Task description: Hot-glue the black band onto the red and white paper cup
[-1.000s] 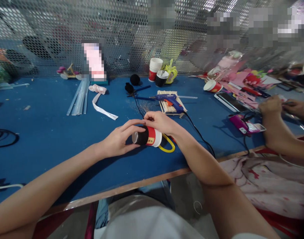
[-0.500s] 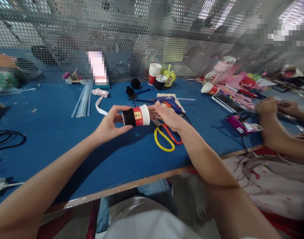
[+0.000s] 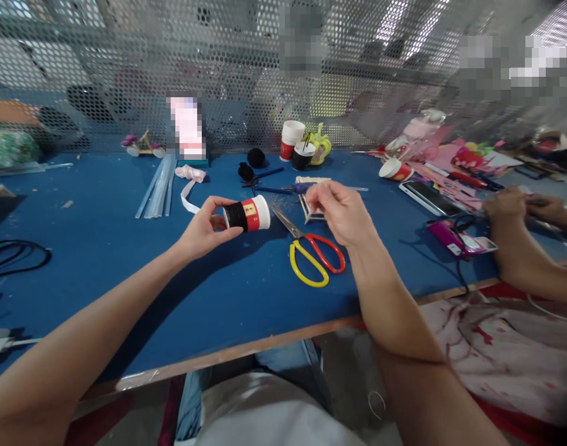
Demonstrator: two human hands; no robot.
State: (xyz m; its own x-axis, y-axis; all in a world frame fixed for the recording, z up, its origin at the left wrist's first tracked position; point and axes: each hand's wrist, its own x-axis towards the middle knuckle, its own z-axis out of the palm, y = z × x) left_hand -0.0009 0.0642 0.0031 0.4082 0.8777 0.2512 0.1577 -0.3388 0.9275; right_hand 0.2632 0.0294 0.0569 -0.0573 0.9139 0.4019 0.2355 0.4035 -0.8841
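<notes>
My left hand pinches the cup on its side, above the table (mid-table, toward the far edge). My right hand hovers beside it with fingertips pressed together, above the scissors.

Bare blue tabletop lies open below and to the left of the left hand. Between the two hands, scissors lie in the way. Just beyond the right hand, wooden sticks and a glue gun crowd the way; to its right sits a co-worker's arm.
</notes>
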